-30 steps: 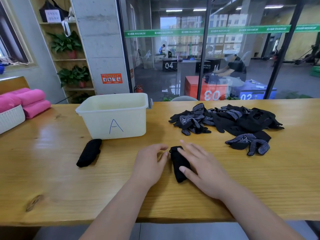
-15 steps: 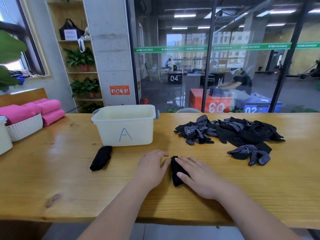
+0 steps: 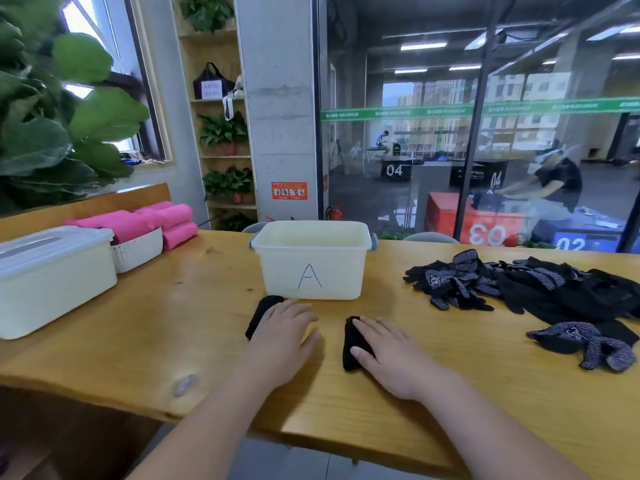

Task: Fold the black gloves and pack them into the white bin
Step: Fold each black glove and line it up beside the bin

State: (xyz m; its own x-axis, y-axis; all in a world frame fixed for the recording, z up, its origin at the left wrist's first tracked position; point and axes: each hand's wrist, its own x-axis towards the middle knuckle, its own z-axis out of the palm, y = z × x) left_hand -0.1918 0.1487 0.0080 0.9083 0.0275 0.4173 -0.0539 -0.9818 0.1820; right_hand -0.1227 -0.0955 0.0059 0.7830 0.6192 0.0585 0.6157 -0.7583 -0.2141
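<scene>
— Moved?
— Slid the left hand [image 3: 280, 341] leftward; lying flat-fingered on the folded glove [image 3: 262, 315] just before the white bin [image 3: 313, 268].
— And right?
— Pressing the second folded glove [image 3: 350, 348] with the right hand [image 3: 391, 355], fingers straight.

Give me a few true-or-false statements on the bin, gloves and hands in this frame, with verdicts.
1. The bin is marked with an A. True.
2. The right hand lies flat on a folded glove. True.
3. Both folded gloves are inside the bin. False: they lie on the table in front of it.
4. The glove pile lies left of the bin. False: it lies to its right.
5. The left hand is a fist. False: its fingers are straight, at the other folded glove.
</scene>
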